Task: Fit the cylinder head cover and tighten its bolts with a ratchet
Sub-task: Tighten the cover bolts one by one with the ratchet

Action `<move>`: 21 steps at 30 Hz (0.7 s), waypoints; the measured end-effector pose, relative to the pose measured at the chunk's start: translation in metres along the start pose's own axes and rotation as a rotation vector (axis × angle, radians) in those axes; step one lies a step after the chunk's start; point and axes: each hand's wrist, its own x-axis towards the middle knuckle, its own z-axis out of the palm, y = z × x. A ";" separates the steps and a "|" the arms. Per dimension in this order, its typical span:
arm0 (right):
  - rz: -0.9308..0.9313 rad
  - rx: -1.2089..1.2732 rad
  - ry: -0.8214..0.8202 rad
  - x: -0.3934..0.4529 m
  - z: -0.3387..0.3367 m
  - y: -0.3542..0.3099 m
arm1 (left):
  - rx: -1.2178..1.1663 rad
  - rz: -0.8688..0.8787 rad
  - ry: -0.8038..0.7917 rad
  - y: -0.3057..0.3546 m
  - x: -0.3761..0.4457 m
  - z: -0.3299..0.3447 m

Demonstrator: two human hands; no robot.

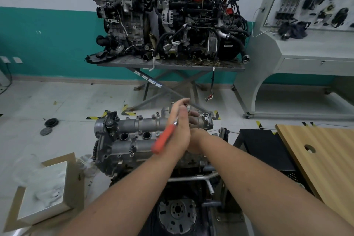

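Cover lying long from 9 to 3 o'clock under both hands — left hand gripping ratchet, right hand nearer the 3 o'clock-end bolts, grip hidden.

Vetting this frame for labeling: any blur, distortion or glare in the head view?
Head view: strong wide-angle bend, walls and floor curve toward the edges; left hand and the orange-handled ratchet are slightly motion-blurred, right hand mostly hidden behind it; the cylinder head cover is sharp; lighting flat and even, no harsh glare; white packing at lower left looks smeared.
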 end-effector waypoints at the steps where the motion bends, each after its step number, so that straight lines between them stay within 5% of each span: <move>1: 0.015 -0.026 -0.024 0.000 0.000 -0.001 | -0.093 -0.156 0.049 0.002 0.001 0.002; 6: 0.040 -0.040 0.030 0.005 0.004 0.002 | -0.231 -0.431 0.122 0.020 0.017 -0.010; 15: -0.053 -0.101 0.037 0.010 0.007 0.010 | 0.444 -0.587 -0.299 0.066 0.045 -0.017; 21: -0.129 -0.097 0.085 0.011 0.008 0.016 | 1.400 -0.196 -0.582 0.083 0.050 0.007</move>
